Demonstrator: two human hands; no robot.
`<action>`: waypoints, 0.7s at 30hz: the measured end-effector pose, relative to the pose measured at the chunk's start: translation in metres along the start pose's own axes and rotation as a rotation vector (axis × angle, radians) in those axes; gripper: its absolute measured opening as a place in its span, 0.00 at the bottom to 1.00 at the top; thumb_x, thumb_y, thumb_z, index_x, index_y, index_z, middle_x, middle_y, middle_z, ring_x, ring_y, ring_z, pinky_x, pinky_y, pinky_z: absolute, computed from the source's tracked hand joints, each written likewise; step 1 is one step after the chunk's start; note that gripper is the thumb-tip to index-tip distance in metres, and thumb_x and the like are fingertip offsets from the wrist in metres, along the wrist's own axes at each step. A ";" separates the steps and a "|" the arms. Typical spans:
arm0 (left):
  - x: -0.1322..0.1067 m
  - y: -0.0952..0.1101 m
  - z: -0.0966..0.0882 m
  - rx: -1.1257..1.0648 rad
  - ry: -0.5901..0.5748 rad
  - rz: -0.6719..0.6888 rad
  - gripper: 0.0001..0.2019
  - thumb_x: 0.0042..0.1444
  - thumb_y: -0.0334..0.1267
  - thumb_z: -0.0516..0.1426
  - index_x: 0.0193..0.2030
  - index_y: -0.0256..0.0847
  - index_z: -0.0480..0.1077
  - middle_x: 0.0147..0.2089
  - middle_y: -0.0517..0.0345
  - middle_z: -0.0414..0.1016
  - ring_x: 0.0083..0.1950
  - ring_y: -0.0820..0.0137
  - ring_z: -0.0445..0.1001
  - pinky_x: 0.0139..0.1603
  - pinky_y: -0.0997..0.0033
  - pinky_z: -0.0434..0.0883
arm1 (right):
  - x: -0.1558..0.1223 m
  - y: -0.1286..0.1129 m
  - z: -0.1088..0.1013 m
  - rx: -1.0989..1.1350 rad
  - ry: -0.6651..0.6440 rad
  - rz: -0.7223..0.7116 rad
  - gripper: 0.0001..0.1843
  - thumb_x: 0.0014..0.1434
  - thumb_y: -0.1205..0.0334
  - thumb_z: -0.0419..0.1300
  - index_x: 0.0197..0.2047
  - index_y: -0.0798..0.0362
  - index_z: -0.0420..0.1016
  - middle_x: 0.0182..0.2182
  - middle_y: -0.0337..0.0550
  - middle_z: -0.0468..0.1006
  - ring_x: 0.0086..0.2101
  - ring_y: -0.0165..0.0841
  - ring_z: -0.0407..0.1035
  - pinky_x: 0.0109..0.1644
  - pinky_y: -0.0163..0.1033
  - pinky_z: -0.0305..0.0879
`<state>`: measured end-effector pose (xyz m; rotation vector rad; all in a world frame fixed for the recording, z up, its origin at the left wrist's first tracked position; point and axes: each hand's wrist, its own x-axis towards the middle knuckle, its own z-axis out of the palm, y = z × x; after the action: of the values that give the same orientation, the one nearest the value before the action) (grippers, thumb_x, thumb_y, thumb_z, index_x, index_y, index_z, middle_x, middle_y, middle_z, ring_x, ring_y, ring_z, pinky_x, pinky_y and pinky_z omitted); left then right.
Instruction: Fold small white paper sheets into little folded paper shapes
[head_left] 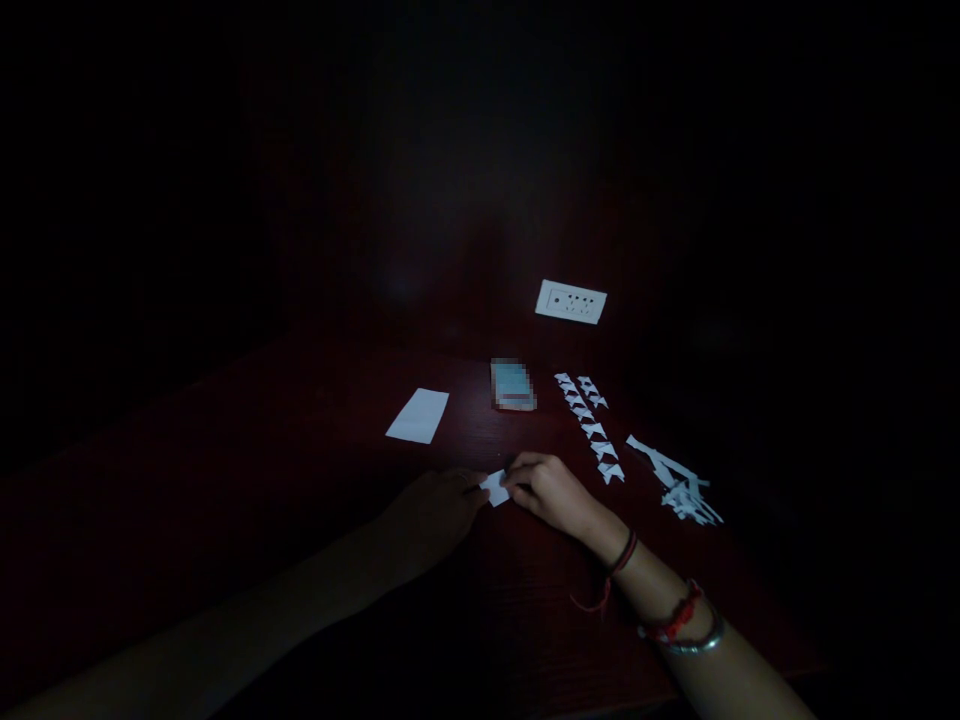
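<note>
- Through the head view I saw the small white paper (pixel 496 489) low in the middle of the scene, between the two hands, bright against the dark red table (pixel 300 425); its side edges were partly hidden by fingers, and I could not make out its creases.
- Beyond it, to the left, I had a larger white sheet (pixel 419 417) lying flat, and near the middle a bluish object (pixel 513 384), pixelated past reading.
- To the right I counted two rows of notched white pieces, a long row (pixel 594 431) and a short row (pixel 592 391) beside its far end; further right lay a loose heap of paper strips (pixel 686 502).
- A white socket plate (pixel 571 302) showed behind, and deep shadow swallowed the surroundings.
- I saw the right hand (pixel 553 490) with its fingers curled, thumb and fingertips pinching the paper's right edge.
- The left hand (pixel 441 508) touched the left edge with its fingertips; in that shadow I couldn't tell whether they pinched or merely pressed.
</note>
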<state>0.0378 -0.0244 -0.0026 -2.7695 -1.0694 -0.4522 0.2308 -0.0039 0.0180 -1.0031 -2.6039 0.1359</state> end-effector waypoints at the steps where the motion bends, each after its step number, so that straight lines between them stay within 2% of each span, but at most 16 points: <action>1: 0.000 0.000 0.000 0.004 -0.002 0.000 0.15 0.52 0.28 0.47 0.46 0.39 0.64 0.50 0.52 0.63 0.47 0.63 0.64 0.43 0.63 0.62 | 0.000 0.000 0.000 -0.005 -0.005 0.001 0.09 0.53 0.68 0.50 0.32 0.56 0.72 0.33 0.44 0.70 0.34 0.28 0.65 0.39 0.31 0.59; 7: 0.001 0.000 0.005 0.014 -0.012 -0.014 0.15 0.52 0.28 0.46 0.47 0.39 0.63 0.50 0.52 0.63 0.48 0.63 0.63 0.44 0.62 0.61 | 0.000 -0.001 -0.002 -0.018 -0.016 0.000 0.09 0.53 0.68 0.50 0.33 0.55 0.71 0.33 0.43 0.69 0.34 0.27 0.64 0.39 0.31 0.59; 12: 0.001 -0.001 0.011 0.018 -0.022 -0.012 0.16 0.52 0.28 0.46 0.48 0.40 0.62 0.50 0.53 0.63 0.48 0.64 0.62 0.44 0.62 0.61 | 0.000 -0.001 -0.002 -0.029 0.012 -0.043 0.08 0.53 0.68 0.50 0.33 0.55 0.69 0.39 0.42 0.68 0.38 0.28 0.63 0.43 0.32 0.58; 16: 0.000 0.001 0.011 0.036 -0.021 -0.035 0.16 0.53 0.28 0.46 0.48 0.40 0.62 0.49 0.53 0.64 0.47 0.63 0.63 0.44 0.60 0.61 | 0.001 -0.003 -0.005 -0.072 -0.037 -0.098 0.09 0.54 0.69 0.48 0.34 0.55 0.68 0.35 0.42 0.71 0.39 0.29 0.62 0.45 0.33 0.57; 21: -0.003 -0.001 0.012 0.038 0.004 -0.031 0.15 0.53 0.29 0.45 0.47 0.39 0.62 0.53 0.52 0.60 0.52 0.60 0.57 0.45 0.59 0.59 | 0.002 -0.008 -0.010 -0.134 -0.094 -0.065 0.09 0.55 0.68 0.47 0.37 0.56 0.67 0.33 0.43 0.71 0.37 0.30 0.62 0.42 0.34 0.58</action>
<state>0.0373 -0.0228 -0.0152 -2.7213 -1.1101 -0.4362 0.2275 -0.0088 0.0297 -0.9771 -2.7595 -0.0083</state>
